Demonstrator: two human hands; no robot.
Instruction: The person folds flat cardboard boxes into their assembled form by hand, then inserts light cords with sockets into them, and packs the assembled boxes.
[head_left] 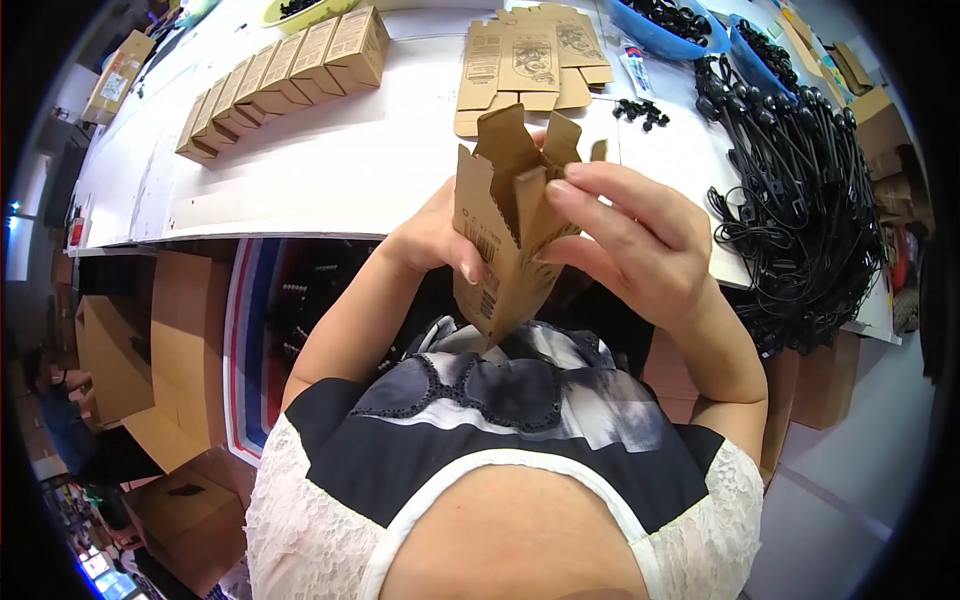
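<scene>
A free path on the bench [400,125] runs between the box row [285,80] and the flat cartons [525,60]; the held box [512,255] stands before those cartons. Rightward, loose black parts [628,108], blue bowls [645,36] and a cable heap [790,190] obstruct.

One held carton [507,255], one tube [636,70]

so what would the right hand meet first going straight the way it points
Likely the raised flap of the open cardboard box; the right hand seems against it, though depth is unclear.

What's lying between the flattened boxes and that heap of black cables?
In the head view, a small tube and some little black parts lie between them.
</scene>
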